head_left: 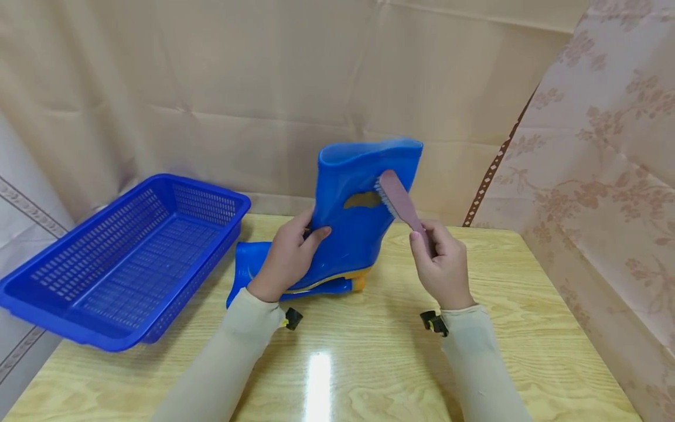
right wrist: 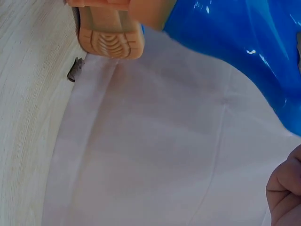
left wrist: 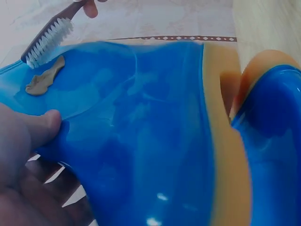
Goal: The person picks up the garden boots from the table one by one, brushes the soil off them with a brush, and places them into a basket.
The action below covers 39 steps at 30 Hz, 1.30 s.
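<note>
My left hand (head_left: pixel 287 258) grips a blue rain boot (head_left: pixel 343 234) by its shaft, thumb across the near side, and holds it upright above the table. A brown, mud-like patch (head_left: pixel 361 200) sticks to the shaft. In my right hand (head_left: pixel 444 264) is the handle of a scrub brush (head_left: pixel 399 199); its white bristles (left wrist: pixel 49 42) are at the edge of the brown patch in the left wrist view. A second blue boot (head_left: pixel 249 261) with a yellow-orange sole lies on its side behind my left hand, partly hidden.
A blue plastic basket (head_left: pixel 239 214) stands on the left of the wooden table (head_left: pixel 501 328). Beige cloth (head_left: pixel 237 88) hangs behind, and patterned cloth (head_left: pixel 622 146) on the right. A small dark brown scrap (right wrist: pixel 75 69) lies near the table's edge in the right wrist view.
</note>
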Tool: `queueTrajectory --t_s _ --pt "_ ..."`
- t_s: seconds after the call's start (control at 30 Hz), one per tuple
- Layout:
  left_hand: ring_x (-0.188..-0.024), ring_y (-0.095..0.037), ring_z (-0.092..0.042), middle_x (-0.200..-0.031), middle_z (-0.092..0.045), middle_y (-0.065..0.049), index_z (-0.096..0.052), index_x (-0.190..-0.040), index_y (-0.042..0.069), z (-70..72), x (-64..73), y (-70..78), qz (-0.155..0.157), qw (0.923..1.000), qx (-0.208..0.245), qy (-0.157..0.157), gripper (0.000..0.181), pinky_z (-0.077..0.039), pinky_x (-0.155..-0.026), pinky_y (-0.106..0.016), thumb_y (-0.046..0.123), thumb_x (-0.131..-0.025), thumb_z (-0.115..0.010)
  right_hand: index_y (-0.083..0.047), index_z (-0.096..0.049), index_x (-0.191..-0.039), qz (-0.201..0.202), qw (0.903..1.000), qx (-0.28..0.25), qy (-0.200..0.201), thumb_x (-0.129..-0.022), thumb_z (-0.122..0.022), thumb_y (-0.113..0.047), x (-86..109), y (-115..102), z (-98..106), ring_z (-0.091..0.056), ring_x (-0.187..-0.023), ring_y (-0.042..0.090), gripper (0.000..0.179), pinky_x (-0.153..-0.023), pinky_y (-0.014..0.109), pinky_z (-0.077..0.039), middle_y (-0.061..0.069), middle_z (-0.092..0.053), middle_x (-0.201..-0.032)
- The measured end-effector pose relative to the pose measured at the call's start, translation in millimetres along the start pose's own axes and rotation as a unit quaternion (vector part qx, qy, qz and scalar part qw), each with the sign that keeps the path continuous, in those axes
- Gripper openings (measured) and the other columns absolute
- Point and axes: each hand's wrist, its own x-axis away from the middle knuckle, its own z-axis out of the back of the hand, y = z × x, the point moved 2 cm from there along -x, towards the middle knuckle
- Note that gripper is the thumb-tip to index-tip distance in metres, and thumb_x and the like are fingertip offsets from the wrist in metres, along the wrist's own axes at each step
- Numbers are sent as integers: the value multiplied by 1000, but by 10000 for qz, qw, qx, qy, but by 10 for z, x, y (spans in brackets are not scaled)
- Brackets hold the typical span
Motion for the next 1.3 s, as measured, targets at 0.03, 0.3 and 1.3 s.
queueTrajectory --t_s 0.03,0.3,1.3 --pt "-130 -31 -61 -146 -60 -6 -47 -153 19 2 2 5 -51 10000 5 39 45 -51 -105 -55 25 -109 -54 2 -70 -104 -10 10000 -1 -33 -93 -66 8 -1 1 0 -38 -51 6 13 -46 20 -30 1 -50 -63" --pt "-134 -32 -58 -149 -57 -12 -34 -156 16 12 -21 65 178 9992 38 345 53 -46 -110 -56 22 -108 -56 -3 -73 -110 -100 9992 106 -364 -100 -65 -1 -34 -14 0 -40 -53 9 13 -48 20 -31 -2 -52 -68" --pt "-116 -22 -70 -135 -69 -5 -52 -148 24 1 39 182 -580 9897 -311 1273 56 -58 -98 -44 19 -97 -74 -10 -67 -138 1133 9895 313 -844 -89 -74 8 -42 -123 -54 -41 -63 8 52 -54 17 -30 4 -62 -82"
